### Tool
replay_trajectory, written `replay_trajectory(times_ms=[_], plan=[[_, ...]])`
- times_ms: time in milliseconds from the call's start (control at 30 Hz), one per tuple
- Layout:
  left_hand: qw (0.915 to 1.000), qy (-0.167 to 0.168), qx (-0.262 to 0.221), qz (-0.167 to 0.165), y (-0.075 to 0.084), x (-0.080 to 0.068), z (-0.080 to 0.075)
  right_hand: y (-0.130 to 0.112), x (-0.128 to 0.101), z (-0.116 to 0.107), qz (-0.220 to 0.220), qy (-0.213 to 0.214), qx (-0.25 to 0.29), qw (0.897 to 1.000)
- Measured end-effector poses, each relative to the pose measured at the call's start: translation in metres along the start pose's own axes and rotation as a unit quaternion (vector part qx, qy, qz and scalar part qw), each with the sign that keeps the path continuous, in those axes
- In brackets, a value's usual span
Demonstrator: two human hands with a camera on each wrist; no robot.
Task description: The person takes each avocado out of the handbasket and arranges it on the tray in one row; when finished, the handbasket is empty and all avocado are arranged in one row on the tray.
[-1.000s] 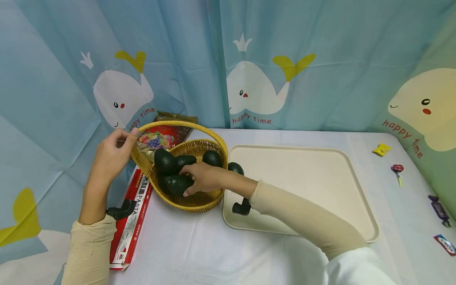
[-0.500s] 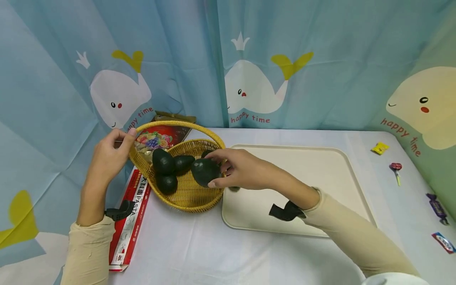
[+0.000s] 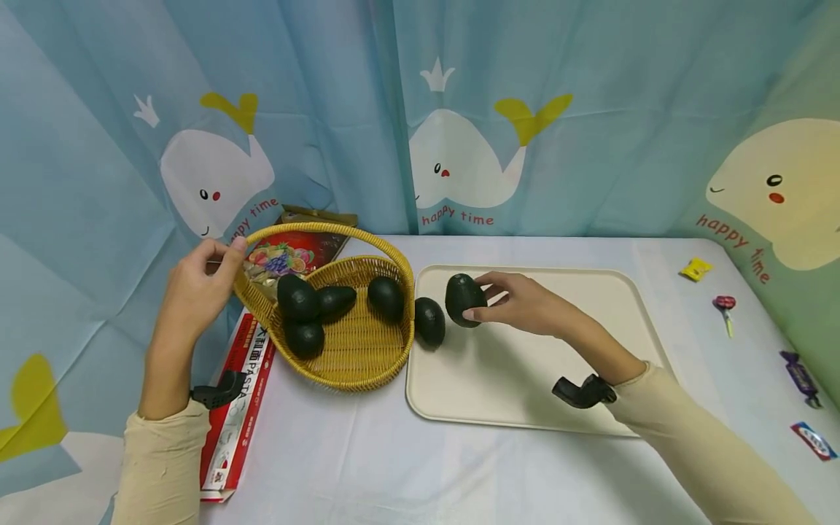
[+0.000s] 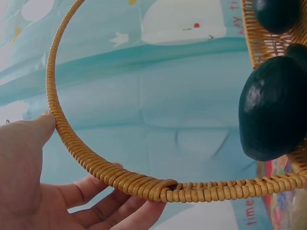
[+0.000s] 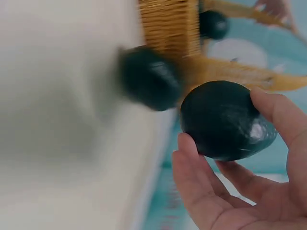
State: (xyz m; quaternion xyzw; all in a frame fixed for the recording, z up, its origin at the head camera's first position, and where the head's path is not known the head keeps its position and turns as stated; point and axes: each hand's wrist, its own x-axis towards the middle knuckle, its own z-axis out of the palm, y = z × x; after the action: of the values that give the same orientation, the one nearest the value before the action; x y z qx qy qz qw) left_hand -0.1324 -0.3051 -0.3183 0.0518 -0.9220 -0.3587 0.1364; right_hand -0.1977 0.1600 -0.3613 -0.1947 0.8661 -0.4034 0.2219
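Observation:
My right hand (image 3: pixel 518 300) pinches a dark green avocado (image 3: pixel 464 300) between thumb and fingers, over the left part of the beige tray (image 3: pixel 558 364). A second avocado (image 3: pixel 429 322) lies at the tray's left edge, beside the yellow wicker basket (image 3: pixel 354 375). Several more avocados (image 3: pixel 386 297) sit in that basket, most of them grouped at its left side. My left hand (image 3: pixel 200 288) holds the left end of the basket's handle (image 4: pixel 86 155); in the left wrist view the thumb is on its outer side and the fingers are behind it.
Under the left forearm lies a red and white pasta box (image 3: pixel 236 408). A fruit-printed packet (image 3: pixel 295 251) stands behind the basket. To the tray's right are a yellow-wrapped sweet (image 3: pixel 695 269), a lollipop (image 3: pixel 725 305), a purple-wrapped sweet (image 3: pixel 800 379) and a small blue and red packet (image 3: pixel 814 441).
My right hand has taken an avocado out of the basket and carried it right, over the tray. The left hand has stayed on the handle.

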Motion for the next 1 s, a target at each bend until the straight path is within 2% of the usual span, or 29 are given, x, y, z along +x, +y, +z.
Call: replay_trajectory(times_ms=[167,267,533,1000], plan=[[1.0000,-0.002,-0.002,-0.005,-0.001,-0.001,0.000,0.037,0.013,0.008,0.057,-0.033,0.082,0.994],[1.0000,-0.002,-0.002,-0.004,-0.001,0.000,0.000,0.049,0.021,0.014,0.076,-0.043,0.099,0.991],[1.0000,0.001,0.001,-0.002,0.001,0.000,0.000,0.054,0.034,0.027,0.079,-0.034,0.047,0.995],[1.0000,0.000,-0.003,0.002,-0.001,0.001,0.001,0.053,0.035,0.029,0.066,-0.009,-0.068,0.995]])
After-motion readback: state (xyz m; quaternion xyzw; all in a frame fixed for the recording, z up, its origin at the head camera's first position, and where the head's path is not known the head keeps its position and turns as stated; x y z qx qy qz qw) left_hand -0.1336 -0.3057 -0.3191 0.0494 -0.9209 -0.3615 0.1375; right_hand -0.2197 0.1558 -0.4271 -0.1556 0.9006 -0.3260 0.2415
